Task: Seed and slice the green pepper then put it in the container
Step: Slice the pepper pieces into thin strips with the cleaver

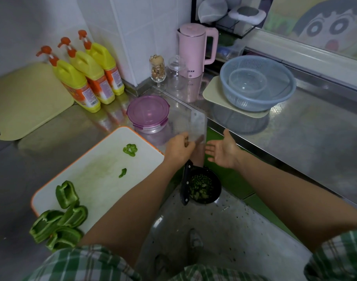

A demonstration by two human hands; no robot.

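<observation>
Green pepper pieces (pixel 60 220) heaped at cutting board's (pixel 96 175) near left corner, some spilling onto steel worktop (pixel 295 138). Small scraps (pixel 130 150) farther up the board. Black bin (pixel 217 191) of trimmings on floor. Left hand (pixel 178 149) curled round cleaver (pixel 197 124) blade, handle hanging down. Right hand (pixel 222 153) splayed, palm up, holding nothing, just beside blade. Purple-lidded container (pixel 148 114) closed, beyond board's far corner.

Left hand (pixel 178 148) gripping cleaver (pixel 197 126), right hand (pixel 222 151) flat beside it, pepper pieces (pixel 66 194) on board (pixel 96 165)

cleaver (pixel 198 123) blade blurred, partly behind left hand (pixel 178 149)
</observation>
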